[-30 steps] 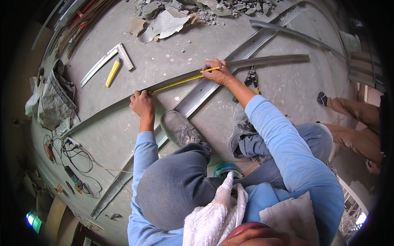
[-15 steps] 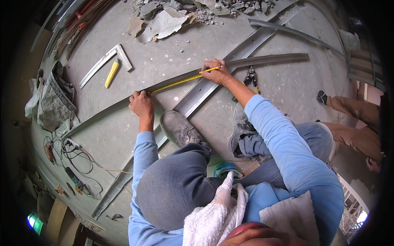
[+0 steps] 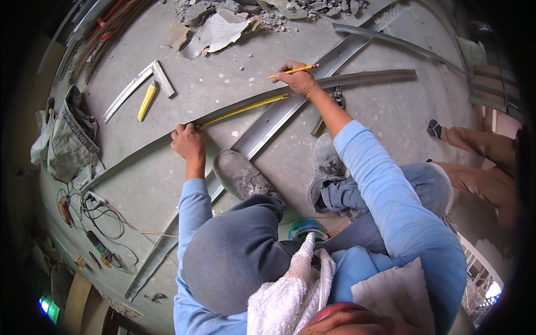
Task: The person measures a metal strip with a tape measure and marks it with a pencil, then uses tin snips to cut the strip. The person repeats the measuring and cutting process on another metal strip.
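Observation:
A long grey metal channel [image 3: 137,156] lies slantwise across the floor, over a second metal channel [image 3: 268,124]. Along its near edge runs the extended yellow blade of a tape measure [image 3: 243,109]. My left hand [image 3: 188,147] is closed at the blade's left end, pressed against the channel; whether the tape's case is under the fingers is hidden. Above the blade's right end, my right hand [image 3: 300,81] grips an orange pencil [image 3: 303,69], its point toward the left. Beneath my right forearm, snips [image 3: 337,96] are partly covered.
A metal square [image 3: 132,89] and a yellow tool [image 3: 147,101] lie beyond the channel. Rubble [image 3: 220,33] is heaped at the back. A sack [image 3: 71,137], corded power tools [image 3: 99,245] and cables are at left. Another person's legs [image 3: 474,142] are at right.
My right hand has lifted off the tape's right end and moved slightly up and away, the pencil now turned to point left. My left hand keeps its place on the channel.

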Tool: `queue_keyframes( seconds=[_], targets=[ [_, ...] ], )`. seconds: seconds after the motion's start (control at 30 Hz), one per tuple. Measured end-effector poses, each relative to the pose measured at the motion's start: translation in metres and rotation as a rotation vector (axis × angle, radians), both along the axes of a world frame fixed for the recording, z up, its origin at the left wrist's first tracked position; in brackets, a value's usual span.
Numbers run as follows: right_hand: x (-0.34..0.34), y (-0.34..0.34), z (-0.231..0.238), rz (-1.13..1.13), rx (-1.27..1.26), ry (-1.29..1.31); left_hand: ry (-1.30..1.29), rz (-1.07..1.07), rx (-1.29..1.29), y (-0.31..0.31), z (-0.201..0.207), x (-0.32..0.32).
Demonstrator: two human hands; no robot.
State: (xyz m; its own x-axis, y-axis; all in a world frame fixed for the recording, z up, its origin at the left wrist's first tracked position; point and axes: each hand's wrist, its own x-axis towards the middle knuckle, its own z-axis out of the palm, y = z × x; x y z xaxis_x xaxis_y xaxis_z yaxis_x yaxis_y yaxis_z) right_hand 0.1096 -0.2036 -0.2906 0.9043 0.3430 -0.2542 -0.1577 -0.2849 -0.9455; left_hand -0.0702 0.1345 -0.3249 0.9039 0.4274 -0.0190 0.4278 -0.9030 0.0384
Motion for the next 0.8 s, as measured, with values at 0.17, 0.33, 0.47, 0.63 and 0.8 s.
queue_keyframes(
  seconds=[0.17, 0.33, 0.47, 0.63, 0.8],
  targets=[
    [0.008, -0.001, 0.006, -0.002, -0.082, -0.062, 0.011, 0.002, 0.008, 0.0, 0.001, 0.001],
    [-0.018, 0.025, 0.002, 0.143, -0.157, -0.101, 0.03, 0.013, -0.042, 0.0, 0.005, 0.001],
    [-0.042, 0.049, 0.0, 0.278, -0.338, -0.269, 0.058, 0.036, -0.061, -0.001, 0.006, 0.002],
    [-0.05, 0.065, -0.003, 0.274, -0.4, -0.286, 0.058, 0.047, -0.079, -0.001, 0.004, 0.001],
    [-0.05, 0.072, -0.01, 0.262, -0.474, -0.301, 0.027, 0.041, -0.083, 0.001, 0.001, 0.001]
  ],
)
